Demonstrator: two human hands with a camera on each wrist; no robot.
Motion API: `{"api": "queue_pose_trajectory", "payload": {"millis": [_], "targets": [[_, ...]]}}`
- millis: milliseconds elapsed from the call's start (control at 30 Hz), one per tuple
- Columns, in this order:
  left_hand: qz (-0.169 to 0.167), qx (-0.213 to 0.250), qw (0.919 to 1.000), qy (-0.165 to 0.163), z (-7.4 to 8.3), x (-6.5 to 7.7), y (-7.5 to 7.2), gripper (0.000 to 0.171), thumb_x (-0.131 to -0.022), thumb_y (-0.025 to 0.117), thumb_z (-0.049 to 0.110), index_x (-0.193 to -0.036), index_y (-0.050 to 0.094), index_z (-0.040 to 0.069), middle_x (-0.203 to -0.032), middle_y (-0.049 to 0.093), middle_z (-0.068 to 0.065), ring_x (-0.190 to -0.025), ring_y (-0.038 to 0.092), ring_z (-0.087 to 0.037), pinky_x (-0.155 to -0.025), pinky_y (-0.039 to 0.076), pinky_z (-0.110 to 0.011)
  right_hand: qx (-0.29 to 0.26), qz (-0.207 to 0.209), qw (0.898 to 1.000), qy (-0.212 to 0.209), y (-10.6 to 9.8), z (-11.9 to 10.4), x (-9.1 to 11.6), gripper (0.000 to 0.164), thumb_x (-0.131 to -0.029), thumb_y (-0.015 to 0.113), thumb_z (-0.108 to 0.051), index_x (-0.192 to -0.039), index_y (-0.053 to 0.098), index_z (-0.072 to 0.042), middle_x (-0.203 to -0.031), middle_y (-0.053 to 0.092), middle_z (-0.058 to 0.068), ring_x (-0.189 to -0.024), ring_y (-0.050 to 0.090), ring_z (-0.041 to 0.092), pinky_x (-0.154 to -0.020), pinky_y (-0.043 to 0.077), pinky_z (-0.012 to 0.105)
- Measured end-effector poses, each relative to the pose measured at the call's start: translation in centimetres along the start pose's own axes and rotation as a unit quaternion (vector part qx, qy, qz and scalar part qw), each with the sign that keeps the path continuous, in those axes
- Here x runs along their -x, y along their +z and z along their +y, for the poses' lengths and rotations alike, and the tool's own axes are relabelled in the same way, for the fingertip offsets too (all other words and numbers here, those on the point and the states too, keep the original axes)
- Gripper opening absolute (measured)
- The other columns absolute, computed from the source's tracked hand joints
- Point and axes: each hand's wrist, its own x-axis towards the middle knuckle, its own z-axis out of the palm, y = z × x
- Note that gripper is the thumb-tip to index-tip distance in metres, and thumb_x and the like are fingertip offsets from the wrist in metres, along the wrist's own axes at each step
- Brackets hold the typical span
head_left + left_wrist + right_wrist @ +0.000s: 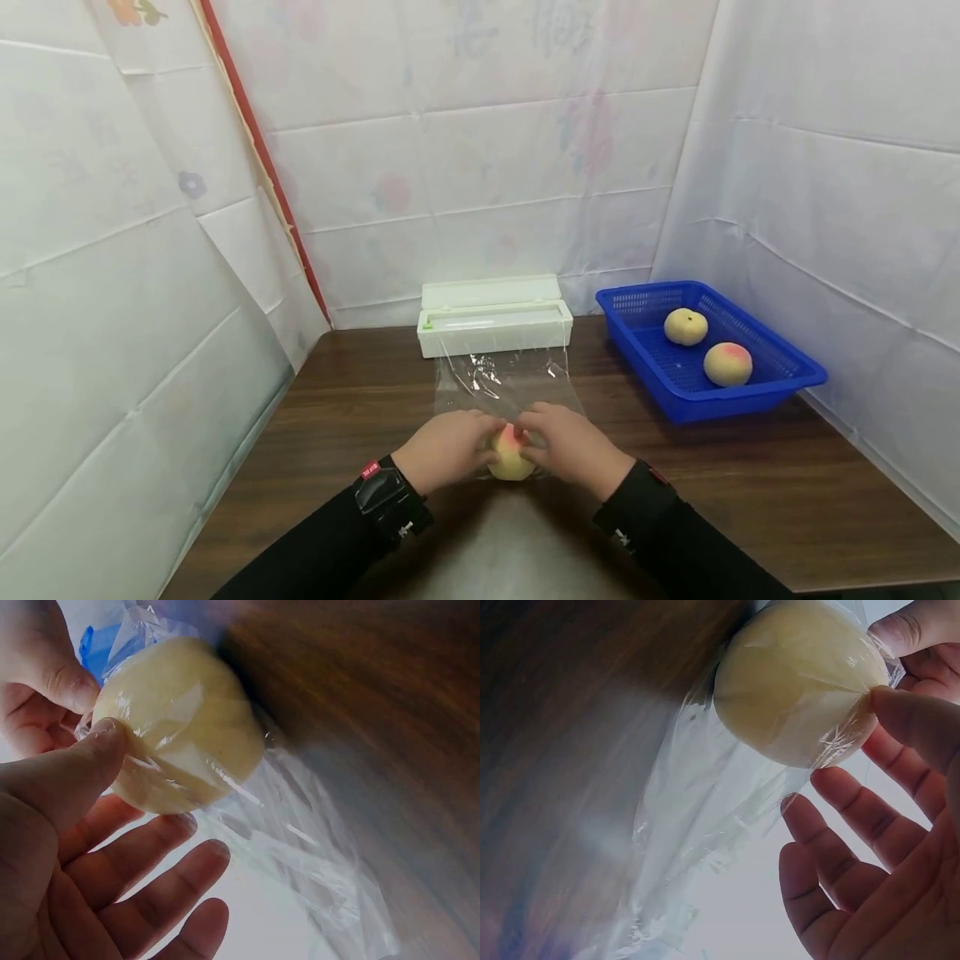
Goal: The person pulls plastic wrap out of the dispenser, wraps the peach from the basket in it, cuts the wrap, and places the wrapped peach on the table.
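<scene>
A pale yellow peach (pixel 512 460) with a pink top sits near the middle front of the table, between both hands. Clear cling film (pixel 491 383) runs from a white dispenser box (pixel 495 337) toward me and lies over the peach, creased and shiny in both wrist views. My left hand (pixel 450 446) grips the peach from the left, its thumb (pixel 109 746) pressing the film against the fruit. On the opposite side my right hand (pixel 573 446) grips it likewise, thumb (pixel 900 712) on the film. The other fingers of both hands spread loosely beside the fruit.
A blue plastic basket (pixel 637 358) stands at the back right, holding a peach (pixel 727 364) and a paler yellow fruit (pixel 686 327). The dispenser's lid (pixel 491 292) stands raised near the back wall. White sheeting (pixel 480 167) surrounds the dark wooden table (pixel 337 417).
</scene>
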Motion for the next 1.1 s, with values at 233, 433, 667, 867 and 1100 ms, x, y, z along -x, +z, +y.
{"api": "queue_pose_trajectory", "payload": {"millis": [233,433,667,867,1100], "targets": [[-0.015,0.035,0.9991,-0.016,-0.2,-0.2,-0.1,0.027,-0.094,0.082,0.035,-0.117,0.075,0.022,-0.102,0.076,0.012,-0.091,0.067,-0.006,-0.082,0.059,-0.031,-0.011,-0.011,1.000,-0.005,-0.2,0.0,0.0,0.013,-0.092,0.084,-0.021,-0.099,0.073,-0.019,-0.097,0.068,-0.004,-0.086,0.063,0.016,-0.077,0.054,0.031],[-0.043,0.017,0.9988,-0.017,0.1,0.0,-0.3,0.032,-0.096,0.078,0.043,-0.117,0.072,0.021,-0.100,0.070,0.011,-0.086,0.062,-0.006,-0.075,0.055,-0.029,0.010,-0.040,0.999,0.008,0.0,-0.5,0.3,0.040,-0.079,0.094,-0.027,-0.107,0.066,-0.018,-0.105,0.063,-0.002,-0.090,0.061,0.016,-0.075,0.054,0.035],[-0.009,-0.008,0.9999,-0.002,1.0,-0.1,0.0,0.048,-0.077,0.093,0.039,-0.103,0.058,0.019,-0.095,0.060,0.009,-0.082,0.057,-0.008,-0.071,0.053,-0.027,0.033,-0.028,0.999,-0.002,0.1,-0.2,-0.1,0.041,-0.078,0.095,-0.026,-0.105,0.066,-0.018,-0.101,0.063,-0.003,-0.088,0.061,0.016,-0.074,0.054,0.035],[-0.011,0.005,0.9997,-0.020,1.1,-0.4,0.2,0.043,-0.078,0.094,0.034,-0.097,0.056,0.021,-0.089,0.058,0.011,-0.076,0.054,-0.006,-0.068,0.050,-0.026,0.001,-0.043,0.999,0.015,0.1,0.1,0.1,0.037,-0.083,0.091,-0.025,-0.110,0.066,-0.018,-0.106,0.065,-0.002,-0.092,0.062,0.017,-0.078,0.054,0.038],[-0.024,0.027,0.9988,-0.033,0.4,-1.1,0.0,0.035,-0.079,0.093,0.033,-0.096,0.064,0.024,-0.085,0.063,0.014,-0.075,0.058,-0.004,-0.068,0.051,-0.026,-0.037,-0.057,0.997,0.038,-0.2,0.4,-0.2,0.030,-0.089,0.086,-0.021,-0.112,0.066,-0.019,-0.104,0.067,-0.003,-0.092,0.061,0.016,-0.081,0.052,0.038]]}}
